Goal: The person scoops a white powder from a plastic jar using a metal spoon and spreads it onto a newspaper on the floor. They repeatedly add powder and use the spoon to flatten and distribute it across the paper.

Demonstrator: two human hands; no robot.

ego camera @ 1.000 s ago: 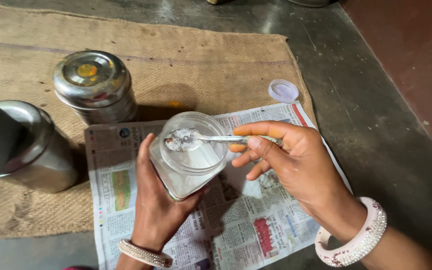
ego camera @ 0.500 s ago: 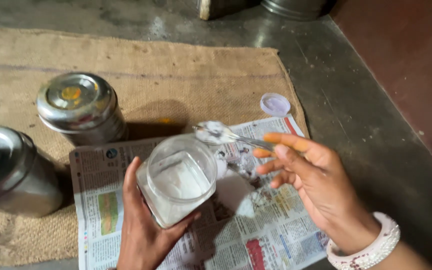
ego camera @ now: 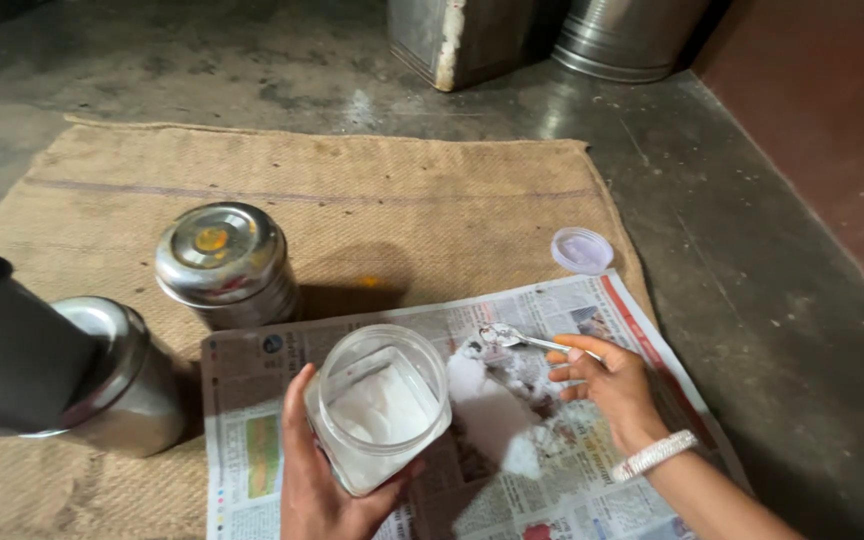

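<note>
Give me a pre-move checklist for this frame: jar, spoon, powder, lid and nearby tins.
1. Jar held firmly: ok, the left hand wraps its side, mouth open and tilted a little.
2. Spoon gripped: ok, the right hand pinches the handle, bowl over the newspaper.
3. Spoon load: cannot tell, the bowl is too small to read.
4. Powder contained: not ok, a white heap lies on the newspaper beside the jar.
5. Lid within view: ok, it lies off the jar on the sacking, beyond the paper's edge.
6. Steel tins shut: ok for the nearer-centre one; the left one is partly hidden.
</note>
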